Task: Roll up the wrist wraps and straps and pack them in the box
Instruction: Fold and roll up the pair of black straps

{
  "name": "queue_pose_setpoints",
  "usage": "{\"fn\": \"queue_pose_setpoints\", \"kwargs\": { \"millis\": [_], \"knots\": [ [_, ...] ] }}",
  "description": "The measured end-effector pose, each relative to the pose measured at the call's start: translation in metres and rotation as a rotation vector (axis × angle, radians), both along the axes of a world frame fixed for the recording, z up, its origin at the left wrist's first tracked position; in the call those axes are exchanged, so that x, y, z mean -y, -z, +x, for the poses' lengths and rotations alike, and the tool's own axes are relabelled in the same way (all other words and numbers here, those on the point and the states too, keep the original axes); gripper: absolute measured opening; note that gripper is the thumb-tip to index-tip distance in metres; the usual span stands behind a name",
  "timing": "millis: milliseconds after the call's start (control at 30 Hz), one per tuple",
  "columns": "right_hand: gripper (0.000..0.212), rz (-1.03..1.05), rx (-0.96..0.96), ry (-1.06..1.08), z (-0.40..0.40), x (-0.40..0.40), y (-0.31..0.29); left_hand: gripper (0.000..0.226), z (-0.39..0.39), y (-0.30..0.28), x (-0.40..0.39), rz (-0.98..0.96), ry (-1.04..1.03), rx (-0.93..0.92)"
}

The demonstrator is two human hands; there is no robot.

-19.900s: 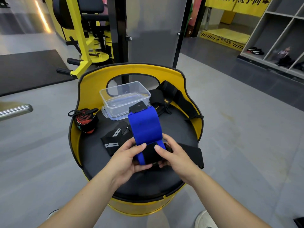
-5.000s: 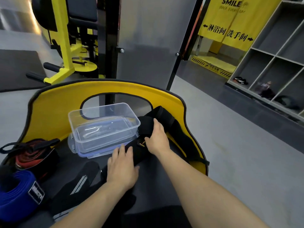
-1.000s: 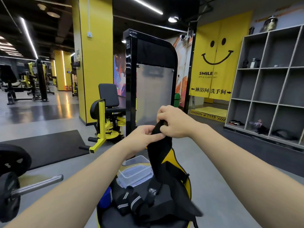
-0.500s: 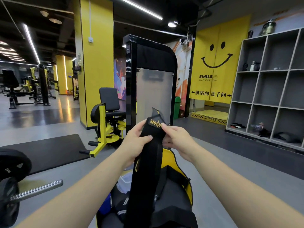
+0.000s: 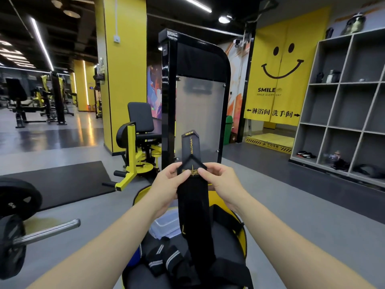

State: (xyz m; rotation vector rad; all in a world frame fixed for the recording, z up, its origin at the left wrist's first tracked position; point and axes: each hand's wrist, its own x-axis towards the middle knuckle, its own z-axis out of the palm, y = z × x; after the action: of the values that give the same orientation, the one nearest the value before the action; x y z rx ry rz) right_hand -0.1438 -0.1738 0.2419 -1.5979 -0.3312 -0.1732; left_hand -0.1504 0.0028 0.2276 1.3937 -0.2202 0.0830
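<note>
strap [image 5: 192, 203] now raised, flattened; both hands pinch side edges.

Black wrist wrap [image 5: 192, 207] with gold lettering, pinched between the fingers [image 5: 183, 178]. Below them, black wraps with grey stripes [image 5: 166, 259] (a blue roll [image 5: 133, 260] beside) on a yellow-rimmed black seat [image 5: 242, 236]; clear box [image 5: 166, 224].

Both hands [image 5: 168, 184] raised, apparently pinching.
</note>
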Motion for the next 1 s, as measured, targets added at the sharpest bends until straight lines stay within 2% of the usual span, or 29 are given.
{"fn": "queue_pose_setpoints", "kwargs": {
  "millis": [67,100,267,333,433,500,633,767,933,1000],
  "knots": [
    [0.017,-0.042,-0.010,-0.001,0.011,0.001,0.010,0.073,0.009,0.009,0.000,-0.021,0.015,-0.064],
    [0.018,-0.047,-0.025,-0.005,0.018,0.001,0.017,0.077,0.014,0.015,0.001,-0.027,0.019,-0.078],
    [0.018,-0.075,-0.100,0.063,0.053,-0.001,0.051,0.073,0.045,0.047,0.006,-0.060,-0.037,-0.111],
    [0.015,-0.073,-0.152,0.084,0.071,0.001,0.069,0.065,0.059,0.064,0.006,-0.076,-0.067,-0.133],
    [0.021,-0.115,-0.244,0.151,0.105,0.016,0.107,0.035,0.084,0.100,0.001,-0.054,-0.076,-0.174],
    [0.021,-0.155,-0.325,0.221,0.129,0.032,0.142,0.026,0.101,0.126,-0.003,-0.066,-0.086,-0.231],
    [0.015,-0.266,-0.527,0.277,0.170,0.055,0.220,0.026,0.134,0.180,-0.007,-0.047,-0.106,-0.309],
    [0.012,-0.444,-0.657,0.210,0.202,0.045,0.294,0.022,0.163,0.229,-0.006,-0.053,-0.116,-0.396],
    [0.036,-0.728,-0.688,0.257,0.225,0.022,0.355,0.026,0.192,0.274,-0.007,-0.057,-0.123,-0.478],
    [0.048,-0.761,-0.708,0.317,0.229,0.015,0.363,0.024,0.199,0.286,-0.009,-0.049,-0.122,-0.496]
  ]
}}
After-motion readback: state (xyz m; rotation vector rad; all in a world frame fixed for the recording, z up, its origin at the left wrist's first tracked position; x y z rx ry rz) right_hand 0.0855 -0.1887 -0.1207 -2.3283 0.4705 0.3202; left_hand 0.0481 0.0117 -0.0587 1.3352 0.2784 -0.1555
